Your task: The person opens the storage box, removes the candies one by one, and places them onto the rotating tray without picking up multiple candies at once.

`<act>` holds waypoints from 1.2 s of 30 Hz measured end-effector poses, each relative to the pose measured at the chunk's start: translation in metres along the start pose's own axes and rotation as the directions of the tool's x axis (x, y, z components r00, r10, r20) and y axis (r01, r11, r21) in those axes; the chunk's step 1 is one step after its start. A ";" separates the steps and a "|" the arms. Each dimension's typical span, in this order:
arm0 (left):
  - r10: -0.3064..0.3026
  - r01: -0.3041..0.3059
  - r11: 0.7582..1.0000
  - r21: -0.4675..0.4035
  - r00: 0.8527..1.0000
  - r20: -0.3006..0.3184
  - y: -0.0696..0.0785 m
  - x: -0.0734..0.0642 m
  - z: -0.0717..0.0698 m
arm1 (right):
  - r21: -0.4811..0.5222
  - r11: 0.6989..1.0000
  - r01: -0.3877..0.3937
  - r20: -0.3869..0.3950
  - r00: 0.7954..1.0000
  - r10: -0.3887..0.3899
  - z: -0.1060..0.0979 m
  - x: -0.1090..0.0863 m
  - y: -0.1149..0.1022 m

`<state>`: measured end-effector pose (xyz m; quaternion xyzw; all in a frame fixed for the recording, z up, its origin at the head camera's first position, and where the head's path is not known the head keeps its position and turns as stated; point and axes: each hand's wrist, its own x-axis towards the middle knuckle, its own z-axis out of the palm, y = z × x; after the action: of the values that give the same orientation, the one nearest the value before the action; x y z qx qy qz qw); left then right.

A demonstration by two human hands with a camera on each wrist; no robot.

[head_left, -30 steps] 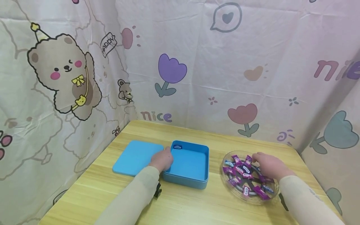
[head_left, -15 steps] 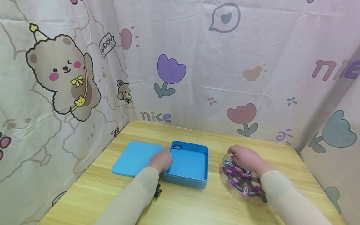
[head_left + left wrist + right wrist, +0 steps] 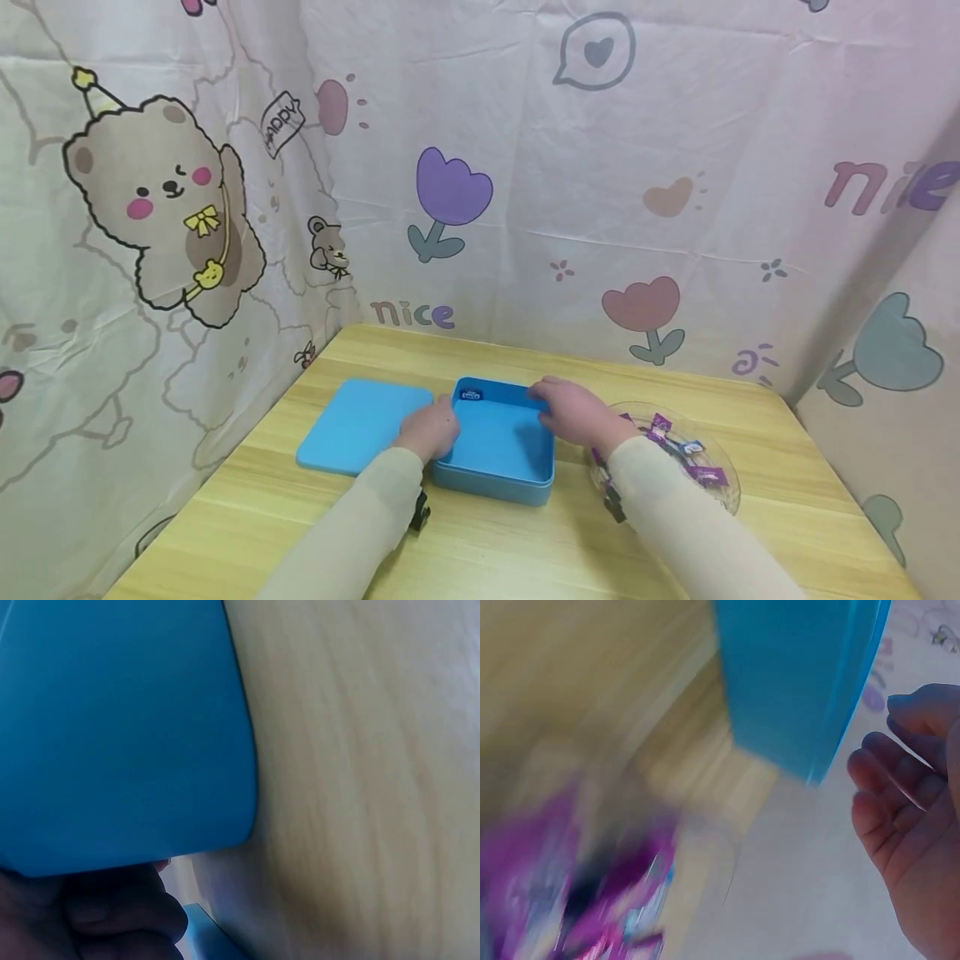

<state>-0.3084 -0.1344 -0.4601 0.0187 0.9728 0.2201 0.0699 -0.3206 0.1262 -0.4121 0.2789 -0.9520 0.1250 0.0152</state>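
Note:
A square blue box [image 3: 497,493] stands lidless on the table. My left hand [image 3: 429,429] grips its left wall, with curled fingers [image 3: 124,922] showing beneath the box's edge in the left wrist view. A small dark blue wrapped candy [image 3: 472,395] lies in the far left corner inside. At the far right rim hovers my right hand [image 3: 573,410], fingers bent; in the right wrist view a small blue bit shows at one fingertip [image 3: 915,705], and I cannot tell whether it is held. A clear round plate [image 3: 731,487] bears several purple and blue wrapped candies [image 3: 707,476], partly hidden by my right sleeve.
The flat blue lid [image 3: 360,425] lies on the wooden table [image 3: 480,558], left of the box. Patterned cloth [image 3: 525,250] hangs behind the table and along both sides. Dark wrist mounts [image 3: 615,504] show under the sleeves.
My right hand has travelled leftward from the candies on the plate to the right rim of the blue box. My left hand has kept its grip on the box.

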 end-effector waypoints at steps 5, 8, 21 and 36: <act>-0.012 0.012 1.000 -0.003 1.000 0.003 0.001 -0.001 0.001 | 0.031 0.999 -0.021 0.079 0.997 0.018 0.012 0.025 -0.022; -0.004 0.004 1.000 0.001 1.000 0.004 0.001 -0.002 0.001 | 0.040 0.999 -0.020 0.130 0.991 0.015 0.019 0.038 -0.034; -0.009 0.008 1.000 0.014 1.000 0.008 0.001 0.002 0.001 | -0.011 0.997 -0.077 0.259 0.963 0.077 0.028 0.074 -0.064; 0.024 -0.023 0.996 0.090 1.000 0.000 0.001 0.002 0.000 | 0.003 0.994 -0.110 0.290 0.951 0.105 0.042 0.084 -0.079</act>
<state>-0.3104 -0.1330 -0.4598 0.0332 0.9814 0.1770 0.0662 -0.3475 0.0072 -0.4264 0.2420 -0.9566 0.0925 -0.1336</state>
